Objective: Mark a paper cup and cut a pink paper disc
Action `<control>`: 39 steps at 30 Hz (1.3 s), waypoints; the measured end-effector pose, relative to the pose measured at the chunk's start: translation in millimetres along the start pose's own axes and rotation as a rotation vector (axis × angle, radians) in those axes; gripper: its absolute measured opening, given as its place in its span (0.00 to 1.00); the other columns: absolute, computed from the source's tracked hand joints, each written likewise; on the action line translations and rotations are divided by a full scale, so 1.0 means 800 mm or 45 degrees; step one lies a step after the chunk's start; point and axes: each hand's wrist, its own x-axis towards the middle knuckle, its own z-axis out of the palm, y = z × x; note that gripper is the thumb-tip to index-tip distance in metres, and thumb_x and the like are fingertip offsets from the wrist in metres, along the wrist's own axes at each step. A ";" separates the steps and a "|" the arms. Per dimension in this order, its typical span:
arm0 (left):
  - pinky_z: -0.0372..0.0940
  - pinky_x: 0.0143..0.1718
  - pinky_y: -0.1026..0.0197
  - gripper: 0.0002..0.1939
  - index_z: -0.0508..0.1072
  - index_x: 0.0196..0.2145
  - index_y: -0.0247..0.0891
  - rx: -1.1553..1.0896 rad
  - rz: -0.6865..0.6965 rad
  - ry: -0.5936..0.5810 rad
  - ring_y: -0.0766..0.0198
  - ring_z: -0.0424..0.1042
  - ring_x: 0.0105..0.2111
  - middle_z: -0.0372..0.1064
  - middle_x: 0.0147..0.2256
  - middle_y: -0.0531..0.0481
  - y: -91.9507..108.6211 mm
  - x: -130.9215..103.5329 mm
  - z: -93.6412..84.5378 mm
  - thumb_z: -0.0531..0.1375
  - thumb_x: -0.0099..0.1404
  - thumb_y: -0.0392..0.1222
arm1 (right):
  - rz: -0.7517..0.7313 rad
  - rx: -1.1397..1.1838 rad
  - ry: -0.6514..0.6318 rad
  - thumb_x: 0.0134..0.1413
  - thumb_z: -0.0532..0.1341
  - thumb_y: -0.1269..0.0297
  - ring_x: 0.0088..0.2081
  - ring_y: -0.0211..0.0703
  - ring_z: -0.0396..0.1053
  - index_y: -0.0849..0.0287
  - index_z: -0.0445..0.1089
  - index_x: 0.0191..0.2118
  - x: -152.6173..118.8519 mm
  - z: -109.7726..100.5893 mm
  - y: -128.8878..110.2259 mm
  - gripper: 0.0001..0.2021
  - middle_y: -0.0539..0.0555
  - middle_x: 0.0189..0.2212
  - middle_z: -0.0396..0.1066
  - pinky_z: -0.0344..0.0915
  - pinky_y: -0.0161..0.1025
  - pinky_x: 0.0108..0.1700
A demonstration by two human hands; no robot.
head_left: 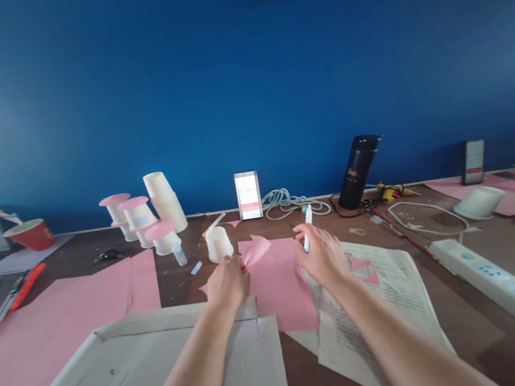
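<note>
A pink sheet of paper (pixel 281 286) lies on the brown table between my hands, its upper left part curling up. My left hand (pixel 228 279) is closed at that curled edge, its fingertips partly hidden behind the knuckles. A white pen (pixel 308 216) stands nearly upright in my right hand (pixel 322 251), which rests at the sheet's right edge. Just beyond my left hand is a white paper cup (pixel 219 245), upside down. Under my right wrist are printed pages (pixel 387 283) with pink paper scraps (pixel 369 273) on them.
Paper cups with pink discs (pixel 159 230) and a cup stack (pixel 165 203) stand at the back left. A box cutter (pixel 17 300) lies on pink paper at left. A cardboard tray (pixel 266 379) is in front; a black bottle (pixel 359 171) and power strip (pixel 498 286) are right.
</note>
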 end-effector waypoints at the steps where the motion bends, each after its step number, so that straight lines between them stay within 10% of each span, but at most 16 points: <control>1: 0.60 0.30 0.58 0.10 0.71 0.33 0.40 -0.006 0.002 0.023 0.54 0.72 0.34 0.71 0.39 0.44 0.000 0.000 0.000 0.51 0.60 0.38 | -0.025 0.017 -0.006 0.55 0.56 0.68 0.42 0.46 0.70 0.54 0.66 0.46 -0.001 0.000 -0.002 0.13 0.51 0.38 0.75 0.56 0.40 0.42; 12: 0.61 0.30 0.61 0.12 0.73 0.35 0.40 -0.060 0.133 0.767 0.60 0.70 0.33 0.69 0.38 0.46 -0.002 0.008 -0.033 0.52 0.65 0.45 | -0.095 -0.089 -0.455 0.56 0.57 0.62 0.38 0.47 0.72 0.54 0.66 0.47 -0.014 0.008 -0.015 0.12 0.54 0.39 0.75 0.57 0.37 0.34; 20: 0.65 0.40 0.53 0.26 0.64 0.57 0.37 -0.078 -0.051 0.688 0.51 0.71 0.42 0.64 0.53 0.38 0.010 0.046 -0.089 0.54 0.63 0.47 | -0.088 -0.065 -0.458 0.56 0.57 0.62 0.41 0.46 0.71 0.53 0.65 0.47 -0.014 0.010 -0.011 0.13 0.54 0.40 0.74 0.59 0.37 0.37; 31: 0.64 0.38 0.57 0.11 0.78 0.33 0.43 0.093 0.307 0.022 0.54 0.72 0.41 0.75 0.38 0.47 -0.004 -0.036 -0.027 0.55 0.61 0.39 | -0.092 -0.043 -0.430 0.56 0.54 0.64 0.43 0.47 0.70 0.53 0.66 0.48 -0.014 0.006 -0.015 0.14 0.54 0.41 0.74 0.58 0.38 0.40; 39: 0.64 0.39 0.55 0.13 0.73 0.42 0.39 -0.038 0.149 0.058 0.54 0.72 0.40 0.70 0.41 0.42 -0.024 -0.054 -0.011 0.55 0.63 0.45 | 0.055 -0.015 -0.397 0.57 0.53 0.61 0.40 0.46 0.71 0.52 0.66 0.48 -0.008 0.004 -0.005 0.14 0.53 0.42 0.74 0.57 0.38 0.36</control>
